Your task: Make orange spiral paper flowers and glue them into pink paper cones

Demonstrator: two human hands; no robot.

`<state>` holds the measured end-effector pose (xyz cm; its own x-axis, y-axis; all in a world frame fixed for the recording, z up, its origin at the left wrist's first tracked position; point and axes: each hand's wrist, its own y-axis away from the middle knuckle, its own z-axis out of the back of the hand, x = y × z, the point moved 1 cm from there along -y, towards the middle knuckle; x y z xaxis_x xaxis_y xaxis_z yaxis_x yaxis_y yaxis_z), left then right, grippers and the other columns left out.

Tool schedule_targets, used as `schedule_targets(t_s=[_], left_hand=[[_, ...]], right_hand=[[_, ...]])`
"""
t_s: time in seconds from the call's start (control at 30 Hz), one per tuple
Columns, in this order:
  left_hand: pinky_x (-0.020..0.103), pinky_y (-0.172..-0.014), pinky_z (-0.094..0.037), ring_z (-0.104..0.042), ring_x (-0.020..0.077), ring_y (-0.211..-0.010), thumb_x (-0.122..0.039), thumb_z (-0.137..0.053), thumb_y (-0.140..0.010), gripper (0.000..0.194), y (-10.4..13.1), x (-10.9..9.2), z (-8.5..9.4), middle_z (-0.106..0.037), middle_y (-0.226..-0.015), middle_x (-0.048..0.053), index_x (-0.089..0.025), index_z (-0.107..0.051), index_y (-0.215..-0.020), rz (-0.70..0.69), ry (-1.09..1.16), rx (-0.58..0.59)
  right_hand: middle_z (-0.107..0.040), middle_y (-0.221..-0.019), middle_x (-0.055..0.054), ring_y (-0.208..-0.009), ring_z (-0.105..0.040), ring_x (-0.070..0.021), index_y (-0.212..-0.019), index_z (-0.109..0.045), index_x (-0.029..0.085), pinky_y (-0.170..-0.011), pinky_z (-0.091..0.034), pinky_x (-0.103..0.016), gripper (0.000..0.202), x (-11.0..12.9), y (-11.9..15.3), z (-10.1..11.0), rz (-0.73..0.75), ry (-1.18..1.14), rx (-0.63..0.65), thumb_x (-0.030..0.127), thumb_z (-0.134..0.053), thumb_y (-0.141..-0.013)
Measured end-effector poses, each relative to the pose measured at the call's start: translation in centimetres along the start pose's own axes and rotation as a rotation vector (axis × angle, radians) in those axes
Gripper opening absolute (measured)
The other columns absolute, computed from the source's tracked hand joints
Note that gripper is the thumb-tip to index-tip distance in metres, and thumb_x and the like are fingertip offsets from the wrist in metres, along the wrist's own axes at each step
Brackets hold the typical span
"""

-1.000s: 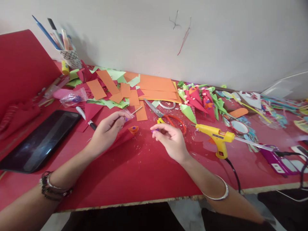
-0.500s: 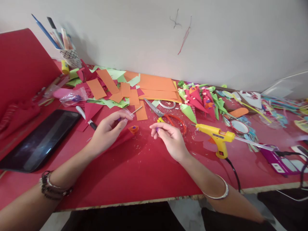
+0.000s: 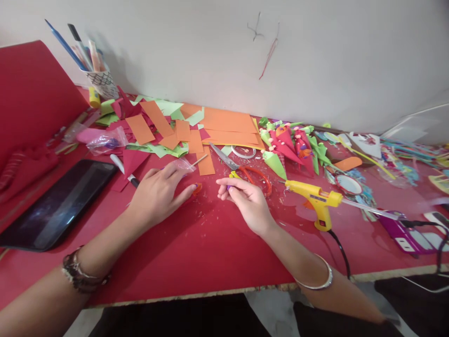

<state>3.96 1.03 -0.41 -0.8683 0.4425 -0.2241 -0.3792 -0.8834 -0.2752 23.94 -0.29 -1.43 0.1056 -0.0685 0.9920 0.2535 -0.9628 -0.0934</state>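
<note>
At frame centre, the right hand [image 3: 249, 204] pinches a purple bit [image 3: 229, 187]; left of it, the left hand [image 3: 157, 193] (thumb splayed wide) is palm-down beside an orange piece [image 3: 199, 188] on the bench [image 3: 210, 257].

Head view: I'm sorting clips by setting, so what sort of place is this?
Probably a papercraft work area, whether at home or in a studio I can't tell: a glue gun, scissors and pieces of orange paper are on a red table.

Left hand [image 3: 156, 193] now spread, palm-down
</note>
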Motion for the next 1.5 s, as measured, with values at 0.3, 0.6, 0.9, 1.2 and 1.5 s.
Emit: schedule_targets(t_s=[0.3, 0.6, 0.9, 1.2, 1.5], left_hand=[[0.04, -0.077, -0.036, -0.057, 0.0252, -0.075, -0.053, -0.051, -0.073, 0.037, 0.4, 0.5, -0.6, -0.061, -0.082, 0.009, -0.018, -0.061, -0.079, -0.106, -0.209, 0.077], [0.037, -0.071, -0.039, -0.057, 0.0253, -0.078, -0.041, -0.052, -0.074, 0.025, 0.3, 0.4, -1.1, -0.061, -0.087, 0.009, -0.017, -0.053, -0.082, -0.135, -0.104, 0.099], [0.035, -0.071, -0.038, -0.053, 0.0209, -0.072, -0.027, -0.05, -0.072, 0.011, 0.2, -0.3, -0.5, -0.053, -0.08, 0.006, -0.017, -0.049, -0.077, -0.137, -0.019, 0.118], [0.034, -0.071, -0.036, -0.05, 0.0197, -0.072, -0.032, -0.05, -0.073, 0.018, 0.4, -0.9, -0.3, -0.052, -0.081, 0.005, -0.017, -0.051, -0.081, -0.186, 0.063, 0.159], [0.032, -0.069, -0.035, -0.047, 0.0172, -0.067, -0.029, -0.049, -0.071, 0.012, 0.4, -1.5, -0.5, -0.049, -0.074, 0.002, -0.017, -0.049, -0.073, -0.19, 0.119, 0.174]], right_hand=[[-0.055, -0.086, 0.0, -0.081, -0.053, -0.0093, -0.097, -0.061, 0.023, -0.085, -0.045, -0.03, 0.024, -0.8, -0.2, 0.2, -0.002, -0.15, -0.061, 0.017, -0.047, -0.08], [-0.051, -0.074, 0.001, -0.066, -0.049, -0.0096, -0.089, -0.063, 0.022, -0.063, -0.044, -0.025, 0.023, -0.1, -0.1, 0.3, -0.007, 0.104, -0.04, 0.015, -0.046, -0.076], [-0.057, -0.058, 0.004, -0.047, -0.048, -0.0063, -0.092, -0.057, 0.02, -0.048, -0.042, -0.021, 0.016, 0.3, 0.2, -0.2, -0.022, 0.107, 0.028, 0.026, -0.047, -0.083], [-0.064, -0.093, -0.003, -0.082, -0.061, -0.0124, -0.095, -0.06, 0.022, -0.078, -0.05, -0.03, 0.017, 0.2, 0.2, -0.2, 0.073, 0.167, -0.063, 0.022, -0.052, -0.08], [-0.061, -0.086, -0.002, -0.082, -0.058, -0.0134, -0.083, -0.061, 0.022, -0.077, -0.05, -0.03, 0.009, 0.6, 0.5, -0.5, 0.185, 0.283, -0.055, 0.019, -0.055, -0.077]])
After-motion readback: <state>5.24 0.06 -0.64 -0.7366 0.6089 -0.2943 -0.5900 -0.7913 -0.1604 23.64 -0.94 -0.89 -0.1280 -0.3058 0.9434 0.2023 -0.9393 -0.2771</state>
